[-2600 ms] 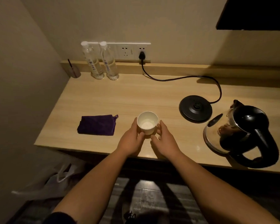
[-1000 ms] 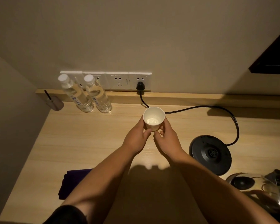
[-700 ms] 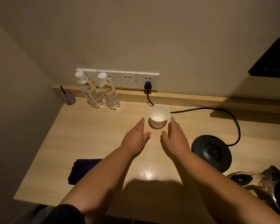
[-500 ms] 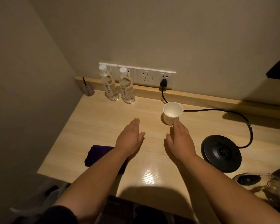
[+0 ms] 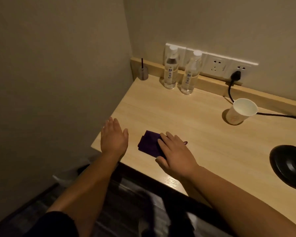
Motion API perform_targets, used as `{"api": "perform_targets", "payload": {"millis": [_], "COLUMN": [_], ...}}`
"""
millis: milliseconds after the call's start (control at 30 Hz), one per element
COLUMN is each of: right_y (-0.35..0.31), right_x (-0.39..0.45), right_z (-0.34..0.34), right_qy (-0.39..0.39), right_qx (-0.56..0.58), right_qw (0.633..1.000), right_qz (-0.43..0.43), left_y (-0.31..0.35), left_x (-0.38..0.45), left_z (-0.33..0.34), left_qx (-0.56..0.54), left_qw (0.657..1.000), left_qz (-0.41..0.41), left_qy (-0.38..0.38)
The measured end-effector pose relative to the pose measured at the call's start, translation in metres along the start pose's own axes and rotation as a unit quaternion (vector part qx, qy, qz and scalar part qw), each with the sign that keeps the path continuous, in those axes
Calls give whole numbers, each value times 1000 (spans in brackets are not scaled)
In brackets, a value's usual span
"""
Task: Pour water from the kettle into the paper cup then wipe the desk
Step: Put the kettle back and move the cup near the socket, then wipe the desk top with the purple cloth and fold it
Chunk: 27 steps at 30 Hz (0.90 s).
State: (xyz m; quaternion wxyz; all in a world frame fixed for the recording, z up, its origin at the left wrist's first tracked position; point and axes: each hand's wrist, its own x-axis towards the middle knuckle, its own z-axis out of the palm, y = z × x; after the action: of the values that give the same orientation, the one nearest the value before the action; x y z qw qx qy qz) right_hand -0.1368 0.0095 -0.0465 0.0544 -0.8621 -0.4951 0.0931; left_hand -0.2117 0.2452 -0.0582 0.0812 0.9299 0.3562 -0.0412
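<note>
A white paper cup (image 5: 241, 111) stands upright at the back right of the wooden desk (image 5: 186, 117), near the black power cord. A folded purple cloth (image 5: 149, 144) lies near the desk's front left edge. My right hand (image 5: 175, 153) lies flat on the cloth's right part with fingers spread, covering it there. My left hand (image 5: 114, 136) hovers open over the desk's left edge, just left of the cloth and apart from it. The kettle is out of view; only its round black base (image 5: 290, 166) shows at the right edge.
Two clear water bottles (image 5: 179, 71) stand at the back by the wall sockets (image 5: 217, 65). A small holder with a dark stick (image 5: 143, 72) sits in the back left corner. The black cord (image 5: 231, 86) runs from the plug behind the cup. A wall closes the left side.
Both hands let go of the cup at the back of the desk and drew back left. My right hand now rests on the purple cloth; the view has turned left.
</note>
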Motion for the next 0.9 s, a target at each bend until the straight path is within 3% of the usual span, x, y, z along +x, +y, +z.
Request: {"api": "perform_targets", "payload": {"millis": [233,533,667,733,767,867,900], "right_y": [-18,-60,-68,-67,-64,-42,-33], "right_x": [16,-55,-59,-47,-38,3,22], "right_z": [42,60,47,20,5,-31,-43], "right_qy": [-36,6,64,64,55,17,22], "right_qx": [-57,-29,124,325,422,691,735], "right_qw": [998,997,989,940,889,651,599], "right_qz": [-6,-71,-41,88,171,314,318], "left_y": [-48,-49,-49,-49,-49,-49,-49], "left_x": [31,31,31,31,31,30,30], "left_z": [25,27,25,27,27,27,27], "left_qx": [-28,-80,-78,-74,-73,-77,-77], "left_qw": [992,991,991,991,992,991,992], "left_qz": [-109,-102,-103,-106,-106,-105,-104], "left_qy": [-52,-27,-22,-19,-13,7,9]}}
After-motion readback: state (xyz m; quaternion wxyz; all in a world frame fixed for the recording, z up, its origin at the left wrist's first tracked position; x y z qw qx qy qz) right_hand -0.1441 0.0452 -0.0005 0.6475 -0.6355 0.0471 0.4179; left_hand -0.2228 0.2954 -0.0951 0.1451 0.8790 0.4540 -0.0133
